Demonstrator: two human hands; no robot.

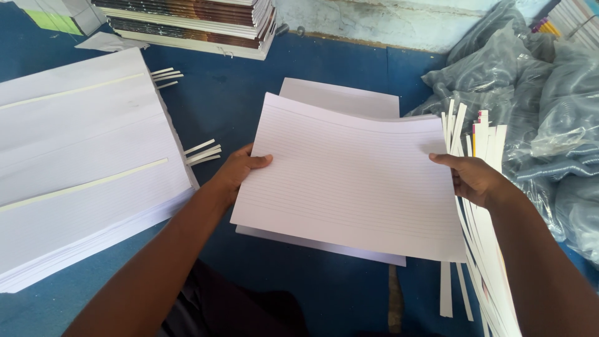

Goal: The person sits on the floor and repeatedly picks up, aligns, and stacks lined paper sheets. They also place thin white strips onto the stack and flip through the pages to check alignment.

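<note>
Both hands, left hand (240,170) and right hand (473,178), pinch a thin sheaf of white ruled paper sheets (349,181) by opposite edges; the fingers' light grip could let sheets sag, slide or fan apart.

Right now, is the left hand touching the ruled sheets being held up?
Touching. The head view shows the left hand with its thumb lying over the left edge of the ruled sheets, fingers hidden beneath.

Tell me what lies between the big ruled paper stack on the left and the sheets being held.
In the head view, between the big stack and the held sheets: bare blue surface, paper strips, and the left hand.
</note>
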